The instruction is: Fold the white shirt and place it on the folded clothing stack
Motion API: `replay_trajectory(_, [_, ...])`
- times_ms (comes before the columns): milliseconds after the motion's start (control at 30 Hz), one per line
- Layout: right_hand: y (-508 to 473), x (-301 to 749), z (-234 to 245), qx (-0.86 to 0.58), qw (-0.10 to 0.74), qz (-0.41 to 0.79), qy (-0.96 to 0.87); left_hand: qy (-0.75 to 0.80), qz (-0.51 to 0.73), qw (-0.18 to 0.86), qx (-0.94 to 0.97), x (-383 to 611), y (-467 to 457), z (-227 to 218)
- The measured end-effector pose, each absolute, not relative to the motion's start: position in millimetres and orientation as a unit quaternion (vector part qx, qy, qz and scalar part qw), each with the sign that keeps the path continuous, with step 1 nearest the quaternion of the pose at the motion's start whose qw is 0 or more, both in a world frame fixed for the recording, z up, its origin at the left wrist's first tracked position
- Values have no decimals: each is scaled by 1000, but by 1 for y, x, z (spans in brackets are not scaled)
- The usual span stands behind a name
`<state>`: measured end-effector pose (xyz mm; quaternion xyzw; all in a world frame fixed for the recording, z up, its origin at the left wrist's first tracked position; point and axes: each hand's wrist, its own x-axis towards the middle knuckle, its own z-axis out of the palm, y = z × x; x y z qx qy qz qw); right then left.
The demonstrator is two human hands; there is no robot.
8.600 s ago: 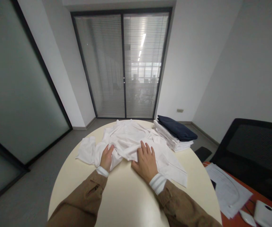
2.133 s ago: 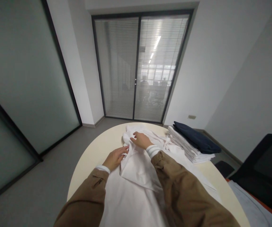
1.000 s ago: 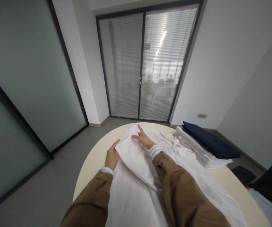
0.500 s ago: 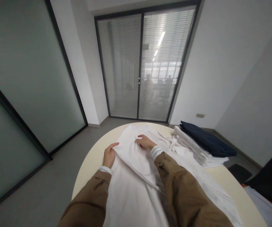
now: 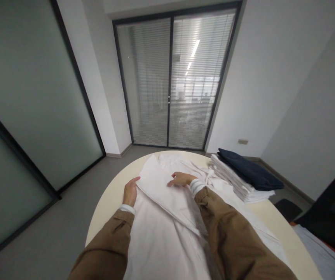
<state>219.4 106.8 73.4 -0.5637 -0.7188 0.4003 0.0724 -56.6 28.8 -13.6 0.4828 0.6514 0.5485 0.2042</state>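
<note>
Edging slightly leftward from a moment ago, the left hand [image 5: 130,192] is resting against the folded edge of a white cotton garment [image 5: 161,237], its fingers curving along the fold, though whether they are pinching the cloth cannot be told. The right hand [image 5: 180,179] is lying open, its fingers stretching flat across the fabric. The garment is spreading over a cream round table [image 5: 106,214], its smooth, matte cloth lightly creased and doubled over in one long diagonal fold. Tan jacket sleeves [image 5: 103,237] are reaching in from below, the right one ending in a striped white cuff [image 5: 197,187]. Just beside the garment, a stack of folded white clothes [image 5: 228,179] is sitting on the table under a folded navy garment [image 5: 250,175].
</note>
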Motion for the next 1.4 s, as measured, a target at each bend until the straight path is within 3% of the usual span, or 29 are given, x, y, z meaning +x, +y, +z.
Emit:
replay_trajectory(100, [101, 238, 81, -539, 20, 394, -744, 656, 531, 197, 499, -56, 28, -12])
replay_trajectory(267, [92, 266, 89, -543, 114, 363, -749, 671, 495, 169, 526, -56, 26, -12])
replay_trajectory(433, [81, 308, 88, -521, -57, 434, -733, 680, 467, 139, 548, -61, 28, -16])
replay_trajectory(567, [68, 342, 79, -497, -110, 443, -738, 681, 447, 114, 569, -63, 29, -19])
replay_trajectory(800, [39, 369, 71, -490, -107, 442, -744, 644, 402, 79, 646, -53, 30, -20])
replay_trajectory(1033, [24, 370, 68, -495, -69, 426, -754, 683, 173, -41, 708, -50, 19, 15])
replay_trajectory(1133, [23, 370, 67, -500, -50, 424, -754, 696, 146, -90, 698, -27, -2, 31])
replay_trajectory(1400, [26, 376, 64, -512, -38, 423, -746, 500, 66, 24, 863, 20, -71, 8])
